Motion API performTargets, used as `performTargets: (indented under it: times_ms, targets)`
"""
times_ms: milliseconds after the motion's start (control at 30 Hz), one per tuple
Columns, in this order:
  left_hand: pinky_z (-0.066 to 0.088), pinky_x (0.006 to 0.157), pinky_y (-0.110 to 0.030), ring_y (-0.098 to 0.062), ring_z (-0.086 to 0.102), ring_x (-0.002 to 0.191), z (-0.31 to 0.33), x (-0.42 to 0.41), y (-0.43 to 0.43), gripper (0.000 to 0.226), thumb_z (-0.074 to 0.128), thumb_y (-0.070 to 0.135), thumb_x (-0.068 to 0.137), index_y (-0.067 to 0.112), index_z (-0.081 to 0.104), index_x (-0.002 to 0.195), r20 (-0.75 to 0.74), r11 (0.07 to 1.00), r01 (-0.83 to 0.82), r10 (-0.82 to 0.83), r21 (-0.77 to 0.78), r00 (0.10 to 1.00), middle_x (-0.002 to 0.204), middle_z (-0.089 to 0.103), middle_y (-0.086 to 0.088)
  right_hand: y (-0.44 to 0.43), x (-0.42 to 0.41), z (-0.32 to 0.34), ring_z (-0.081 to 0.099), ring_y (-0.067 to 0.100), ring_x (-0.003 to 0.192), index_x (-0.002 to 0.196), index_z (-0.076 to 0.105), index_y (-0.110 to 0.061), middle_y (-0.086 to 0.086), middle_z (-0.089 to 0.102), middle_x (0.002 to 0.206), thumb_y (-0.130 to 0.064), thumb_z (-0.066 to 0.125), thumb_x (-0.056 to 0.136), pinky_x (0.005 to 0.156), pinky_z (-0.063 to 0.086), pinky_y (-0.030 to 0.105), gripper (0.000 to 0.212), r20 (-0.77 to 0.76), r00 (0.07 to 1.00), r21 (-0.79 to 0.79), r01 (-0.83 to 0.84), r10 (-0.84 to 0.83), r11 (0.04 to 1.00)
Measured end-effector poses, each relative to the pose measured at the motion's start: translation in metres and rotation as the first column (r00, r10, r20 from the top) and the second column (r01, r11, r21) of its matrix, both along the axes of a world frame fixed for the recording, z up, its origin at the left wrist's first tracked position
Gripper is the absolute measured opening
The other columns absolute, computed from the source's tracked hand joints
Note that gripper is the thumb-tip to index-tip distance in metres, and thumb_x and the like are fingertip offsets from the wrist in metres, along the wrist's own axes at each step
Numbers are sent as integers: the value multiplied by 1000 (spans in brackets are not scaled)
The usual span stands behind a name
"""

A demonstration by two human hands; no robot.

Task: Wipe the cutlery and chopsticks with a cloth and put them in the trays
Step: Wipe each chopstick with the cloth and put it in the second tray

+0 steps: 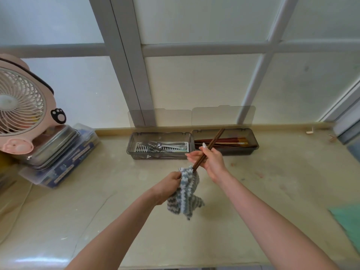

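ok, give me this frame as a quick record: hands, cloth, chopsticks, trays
left hand: grips the striped cloth, bunched round the lower end of the held chopsticks
right hand: pinches the held chopsticks mid-length, upper ends angled toward the trays
left tray: open, forks inside
right tray: open, stored chopsticks inside
stage: wiping; held pair not yet in a tray
other: pink fan at far left
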State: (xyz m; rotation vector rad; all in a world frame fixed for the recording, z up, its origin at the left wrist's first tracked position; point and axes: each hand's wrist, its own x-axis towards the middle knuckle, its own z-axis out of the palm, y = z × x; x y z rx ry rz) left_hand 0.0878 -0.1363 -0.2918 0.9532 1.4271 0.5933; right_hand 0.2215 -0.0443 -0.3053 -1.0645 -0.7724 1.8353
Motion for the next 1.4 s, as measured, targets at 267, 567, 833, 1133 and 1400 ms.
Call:
performTargets:
  times_ms: [267, 567, 833, 1133, 1400]
  targets:
    - [50, 86, -40, -27, 60, 87, -4, 24, 0, 30, 32, 6, 98, -5, 56, 113, 8, 990, -142, 142, 17, 990, 96, 62, -18, -18, 6, 2, 67, 37, 91, 107, 48, 4, 19, 64, 81, -14, 34, 103, 87, 54, 42, 23, -108, 992, -67, -74, 66, 995]
    - [48, 90, -46, -28, 59, 88, 4, 36, 16, 22, 36, 11, 96, 3, 57, 97, -44, 990, -143, 142, -20, 989, 90, 61, -17, 31, 29, 25, 66, 20, 61, 97, 51, -6, 5, 57, 65, -14, 36, 102, 81, 56, 41, 18, 157, 972, 151, 150, -174, 977]
    - [49, 80, -35, -26, 60, 82, -7, 31, 6, 23, 33, 10, 98, 4, 54, 91, -106, 959, -269, 260, -88, 960, 88, 62, -16, 106, 82, -13, 57, 23, 85, 104, 57, -9, 6, 60, 92, -9, 39, 99, 71, 38, 29, 18, 917, 196, 397, -549, -348, 736]
    - [51, 90, -44, -30, 64, 98, -12, 40, 16, 24, 36, 15, 99, 9, 59, 97, -71, 921, -362, 356, -140, 932, 102, 67, -17, 144, 95, -63, 47, 30, 116, 122, 55, -13, 11, 53, 115, -16, 48, 97, 108, 28, 40, 26, 931, -94, 177, -730, -354, 661]
    - [52, 85, -38, -29, 64, 97, -14, 45, 16, 24, 36, 16, 99, 10, 59, 96, -36, 906, -397, 396, -147, 918, 102, 67, -16, 151, 97, -80, 44, 23, 129, 130, 57, -23, 4, 55, 134, -40, 40, 99, 118, 9, 47, 39, 999, 4, 38, -736, -52, 676]
